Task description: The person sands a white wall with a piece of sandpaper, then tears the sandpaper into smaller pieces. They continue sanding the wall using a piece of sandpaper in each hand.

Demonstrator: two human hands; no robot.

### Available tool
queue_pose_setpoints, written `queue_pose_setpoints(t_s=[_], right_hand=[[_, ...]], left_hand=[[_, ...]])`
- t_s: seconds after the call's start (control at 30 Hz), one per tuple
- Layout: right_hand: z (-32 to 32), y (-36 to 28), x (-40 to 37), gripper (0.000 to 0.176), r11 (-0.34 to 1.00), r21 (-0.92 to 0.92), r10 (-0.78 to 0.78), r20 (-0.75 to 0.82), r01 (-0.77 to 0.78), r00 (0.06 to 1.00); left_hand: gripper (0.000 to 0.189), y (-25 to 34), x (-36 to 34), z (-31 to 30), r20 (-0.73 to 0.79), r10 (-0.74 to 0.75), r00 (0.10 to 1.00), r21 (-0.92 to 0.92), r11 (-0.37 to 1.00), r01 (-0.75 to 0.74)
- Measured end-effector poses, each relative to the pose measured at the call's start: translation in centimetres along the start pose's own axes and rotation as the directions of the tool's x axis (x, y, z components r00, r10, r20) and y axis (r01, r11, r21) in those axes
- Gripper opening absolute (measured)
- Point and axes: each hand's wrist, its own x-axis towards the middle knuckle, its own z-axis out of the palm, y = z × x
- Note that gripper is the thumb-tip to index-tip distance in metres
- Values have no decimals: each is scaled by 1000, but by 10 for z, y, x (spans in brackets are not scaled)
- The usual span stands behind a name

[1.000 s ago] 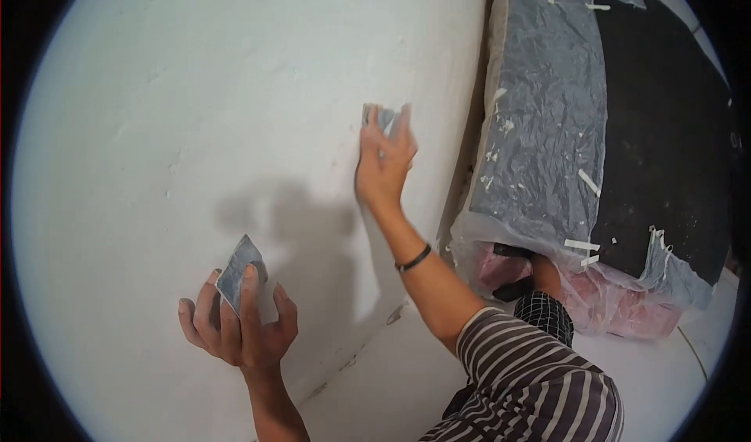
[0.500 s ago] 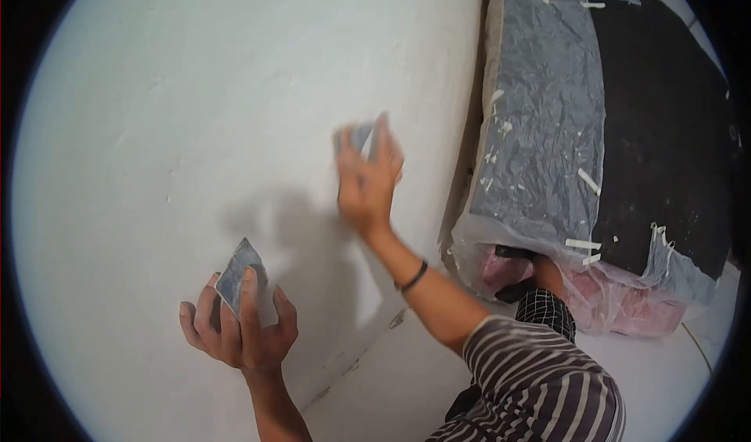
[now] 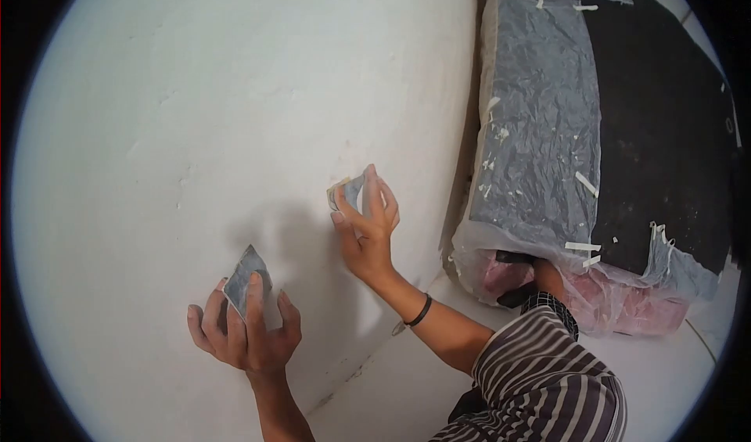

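A white wall (image 3: 258,82) fills the left and middle of the head view. My left hand (image 3: 249,328) is low on it, fingers up, with a piece of grey sandpaper (image 3: 246,276) held between the fingers; one corner points upward. Higher and to the right, my right hand (image 3: 368,235) grips another folded piece of grey sandpaper (image 3: 353,192) with a tan edge. Its fingers press that piece against the wall. My palms and part of each sheet are hidden from the camera.
Right of the wall stands a bulky object under plastic sheeting (image 3: 540,113) and a black cover (image 3: 657,129), with strips of white tape. Pinkish material (image 3: 626,309) shows beneath the plastic. The wall meets the pale floor (image 3: 391,395) along a stained edge.
My right hand has slid down the wall with its sandpaper and is less blurred. My left hand sits slightly lower and to the right in view, still holding its piece.
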Motion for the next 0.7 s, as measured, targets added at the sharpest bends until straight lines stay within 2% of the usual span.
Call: queue_pose_setpoints(t_s=[0.03, 0.07, 0.17, 0.3, 0.33, 0.43, 0.47, 0.57, 0.6, 0.7], right_hand=[[-4, 1, -5, 34, 999, -32, -27, 40, 28, 999], [5, 12, 8, 32, 998, -32, -61, 11, 62, 998], [9, 10, 48, 29, 991, 97, -89, -67, 95, 994], [-7, 41, -8, 29, 994, -24, -102, 118, 106, 988], [-8, 36, 7, 29, 987, -19, -156, 67, 157, 986], [6, 12, 62, 26, 976, 97, -190, -64, 195, 980], [9, 13, 56, 25, 979, 112, -164, -53, 169, 985], [-4, 42, 3, 27, 989, -17, -145, 79, 147, 986], [-7, 40, 5, 28, 992, 3, -124, 100, 124, 987], [1, 16, 58, 27, 978, 81, -187, -50, 191, 981]], left_hand=[[34, 0, 0, -1, -8, 0, 1000, -5, 1000, 0], [34, 0, 0, -1, -10, 5, 1000, -11, 1000, -5], [35, 0, -1, 0, -2, 8, 1000, -19, 1000, -8], [36, -1, 1, 1, -1, 4, 1000, -22, 1000, -5], [35, 0, 1, 1, -4, 5, 1000, -20, 1000, -5], [34, 0, -2, 0, 19, 3, 1000, -15, 1000, -3], [34, 1, -2, -2, 36, 5, 999, -12, 1000, -5], [33, -2, 0, 0, 4, 7, 1000, 1, 1000, -7], [33, -1, 0, 1, 2, 10, 1000, -2, 1000, -10], [35, -1, 2, 1, 1, 25, 1000, 2, 1000, -25]])
